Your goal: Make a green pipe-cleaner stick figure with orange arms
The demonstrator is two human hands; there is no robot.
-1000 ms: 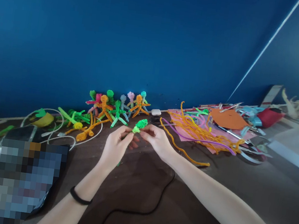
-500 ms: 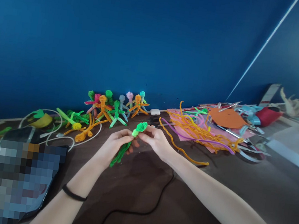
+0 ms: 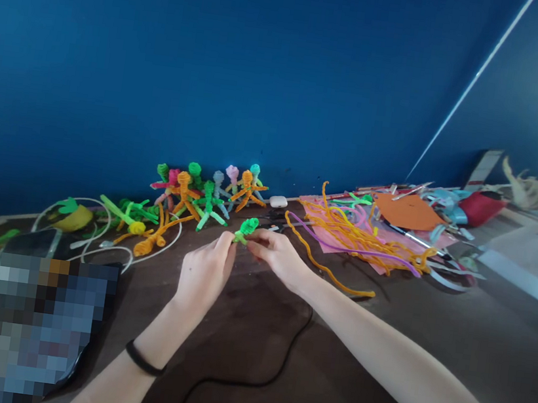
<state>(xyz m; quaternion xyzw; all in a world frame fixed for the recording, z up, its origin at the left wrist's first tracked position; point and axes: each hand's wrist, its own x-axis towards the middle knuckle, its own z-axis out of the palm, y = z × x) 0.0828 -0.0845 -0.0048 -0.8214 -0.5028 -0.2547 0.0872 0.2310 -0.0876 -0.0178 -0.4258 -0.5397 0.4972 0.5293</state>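
Between my two hands, above the dark table, is a small green pipe-cleaner figure (image 3: 248, 227). Its rounded, coiled head points up, and lighter green shows just below. My left hand (image 3: 205, 266), back facing up, is closed on the lower left of the figure and hides whatever hangs below. From the other side, my right hand (image 3: 278, 255) pinches it at the right with thumb and forefinger. Behind them, a group of finished-looking pipe-cleaner figures (image 3: 209, 203) in green, orange, pink and blue stands along the wall.
Orange pipe cleaners (image 3: 368, 238) lie heaped on pink sheets at the right, with scissors (image 3: 455, 272) beside them. A white earbud case (image 3: 278, 201) sits near the wall. At left lie a phone (image 3: 59, 326) and a white cable (image 3: 180, 233); a black cord (image 3: 245, 382) crosses the front.
My left hand has rolled over so its back faces up, and the dark green strands that hung below it are now hidden. The right hand stays close to the figure.
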